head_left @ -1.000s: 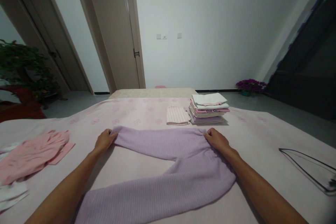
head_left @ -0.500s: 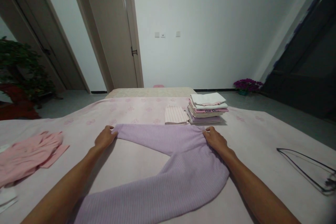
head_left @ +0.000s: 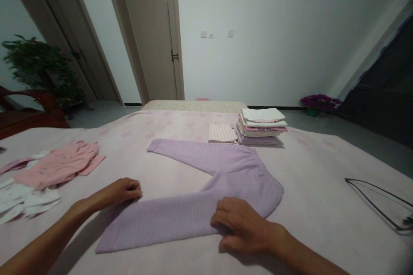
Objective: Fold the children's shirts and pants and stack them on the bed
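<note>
Lavender ribbed pants (head_left: 180, 217) lie spread on the bed, waistband to the right and both legs stretching left, apart from each other. My left hand (head_left: 125, 190) is over the upper edge of the near leg, close to its cuff, with fingers curled in and no cloth visible in them. Over the near leg's thigh part is my right hand (head_left: 240, 225), its fingers bent and thumb apart; whether the fingertips touch the fabric is hard to see. The far leg lies flat with no hand on it.
Behind the pants stand a stack of folded clothes (head_left: 262, 126) and a folded striped piece (head_left: 222, 132). Crumpled pink clothing (head_left: 64, 165) and white clothing (head_left: 27, 200) lie at left. A black hanger (head_left: 374, 202) rests at right on the pale bedsheet (head_left: 316, 223).
Both hands have let go of the far leg and waistband and come nearer, over the near leg. The near leg's cuff now shows. The view has shifted slightly left.
</note>
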Available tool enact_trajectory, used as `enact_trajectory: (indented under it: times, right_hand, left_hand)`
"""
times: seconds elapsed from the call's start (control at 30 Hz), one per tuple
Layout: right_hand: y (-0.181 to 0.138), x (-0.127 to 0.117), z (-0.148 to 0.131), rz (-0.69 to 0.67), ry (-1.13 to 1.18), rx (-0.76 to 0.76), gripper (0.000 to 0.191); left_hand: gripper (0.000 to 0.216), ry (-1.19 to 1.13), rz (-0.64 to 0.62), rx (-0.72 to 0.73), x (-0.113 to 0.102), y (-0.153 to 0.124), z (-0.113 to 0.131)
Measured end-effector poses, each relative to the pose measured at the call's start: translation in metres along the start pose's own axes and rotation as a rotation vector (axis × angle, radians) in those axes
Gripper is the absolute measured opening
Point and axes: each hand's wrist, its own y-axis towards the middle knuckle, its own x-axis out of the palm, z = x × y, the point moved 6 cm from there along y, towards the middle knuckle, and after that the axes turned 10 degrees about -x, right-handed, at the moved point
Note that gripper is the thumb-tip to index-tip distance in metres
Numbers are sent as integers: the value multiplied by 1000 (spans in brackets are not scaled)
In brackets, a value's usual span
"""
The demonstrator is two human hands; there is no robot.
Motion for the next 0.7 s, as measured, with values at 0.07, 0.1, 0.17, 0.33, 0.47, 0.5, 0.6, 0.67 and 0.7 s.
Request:
enact_trajectory:
  times: [0.07, 0.1, 0.17, 0.33, 0.47, 0.5, 0.6, 0.67, 0.7]
  right_hand:
    - [7, 12, -10, -21, -78, -30, 8]
    - [9, 15, -11, -20, -98, -27, 5]
    - [10, 17, -10, -5, -93, -31, 12]
    - [5, 13, -7, 71, 44, -72, 16]
    - [2, 11, -6, 109, 133, -87, 24]
    - [1, 11, -6, 105, 153, -90, 26]
    - [-1, 11, -6, 47, 198, -87, 29]
    - [-3, 12, -7, -25, 234, -77, 28]
    - [-4, 13, -8, -66, 265, -73, 26]
  left_hand:
    - [35, -43, -48, -3, 6, -11, 8]
    - [34, -50, -65, -5, 8, -16, 12]
    - [38, -31, -80, 5, 13, -22, 23]
    - [39, 16, -73, 98, 30, -27, 55]
    - [23, 20, -119, 136, 46, -31, 73]
    - [21, 21, -113, 138, 48, -33, 75]
    - [21, -3, -71, 142, 48, -42, 80]
    - [25, -33, -53, 145, 47, -49, 80]
    - [26, -36, -47, 147, 46, -52, 78]
